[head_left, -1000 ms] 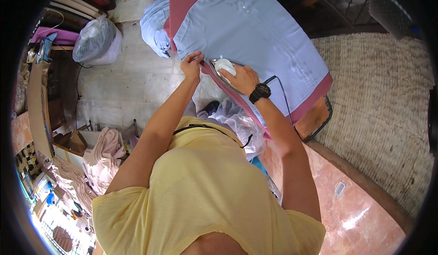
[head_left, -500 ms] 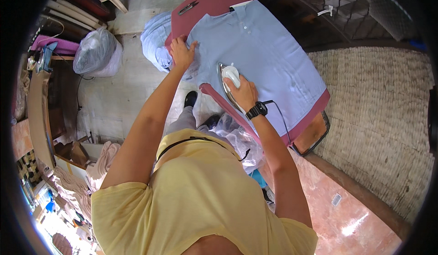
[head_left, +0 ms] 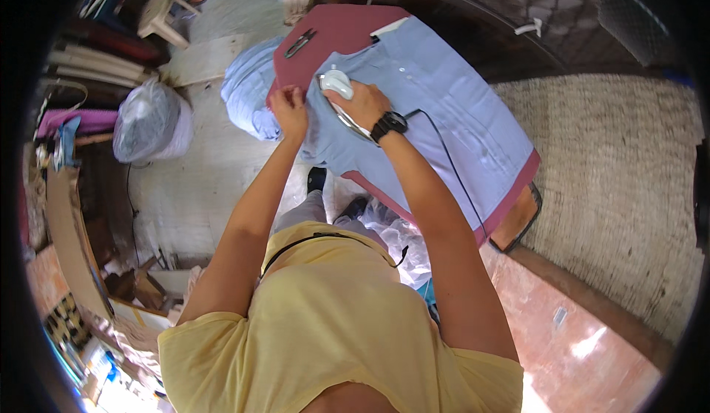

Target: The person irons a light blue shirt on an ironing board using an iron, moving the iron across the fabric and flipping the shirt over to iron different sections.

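Note:
A light blue shirt (head_left: 451, 99) is spread over the maroon ironing board (head_left: 340, 22), its small buttons showing. My right hand (head_left: 366, 106) grips the pale handle of a clothes iron (head_left: 337, 82), whose metal plate is against the shirt near its left edge. Beside the iron, at the board's left edge, is my left hand (head_left: 290, 113), its fingers loosely bent and thumb apart. I cannot make out any fabric between those fingers. Dark thread snips (head_left: 299, 43) lie on the bare far end of the board.
The iron's black cord (head_left: 455, 169) trails over the shirt to the board's near end. More light blue cloth (head_left: 248, 91) is bunched left of the board. A filled plastic bag (head_left: 148, 121) and a beige stool (head_left: 164, 19) stand on the floor. Clear plastic (head_left: 403, 239) lies by my feet.
The iron in my right hand has moved left and farther up the shirt, close to my left hand. My left hand's fingers have drawn in from a wider spread. My view has shifted slightly.

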The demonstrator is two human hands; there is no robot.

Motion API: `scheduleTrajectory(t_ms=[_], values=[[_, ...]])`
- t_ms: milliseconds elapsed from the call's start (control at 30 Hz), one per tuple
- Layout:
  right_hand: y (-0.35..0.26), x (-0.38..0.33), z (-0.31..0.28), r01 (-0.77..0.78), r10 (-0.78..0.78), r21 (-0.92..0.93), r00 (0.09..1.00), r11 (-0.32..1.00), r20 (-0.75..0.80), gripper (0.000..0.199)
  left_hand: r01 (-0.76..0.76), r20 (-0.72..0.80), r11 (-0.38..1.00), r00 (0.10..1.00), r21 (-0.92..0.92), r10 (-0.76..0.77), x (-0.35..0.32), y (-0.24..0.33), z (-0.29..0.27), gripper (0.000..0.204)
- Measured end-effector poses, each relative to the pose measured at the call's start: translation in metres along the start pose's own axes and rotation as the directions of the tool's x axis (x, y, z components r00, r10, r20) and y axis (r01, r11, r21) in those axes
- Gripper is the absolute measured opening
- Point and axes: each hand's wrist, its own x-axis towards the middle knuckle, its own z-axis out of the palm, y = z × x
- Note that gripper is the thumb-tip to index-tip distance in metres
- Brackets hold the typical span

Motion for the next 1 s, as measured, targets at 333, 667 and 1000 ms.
scheduleTrajectory(t_ms=[333,667,1000], values=[[0.124,-0.109,-0.057,-0.101,0.079,-0.523,0.995,0.846,-0.065,0.035,-0.801,0.749,0.595,0.431,0.061,0.504,-0.032,0.064,0.027,0.045],[0.278,-0.264,-0.117,-0.436,0.365,-0.460,0.900,0.774,-0.238,0.024,-0.813,0.783,0.576,0.415,0.091,0.463,-0.041,0.060,0.034,0.045],[0.112,-0.196,-0.047,-0.337,0.334,-0.045,0.941,0.941,-0.063,0.070,-0.411,0.701,0.879,0.553,-0.240,0.450,-0.074,0.086,0.059,0.041]])
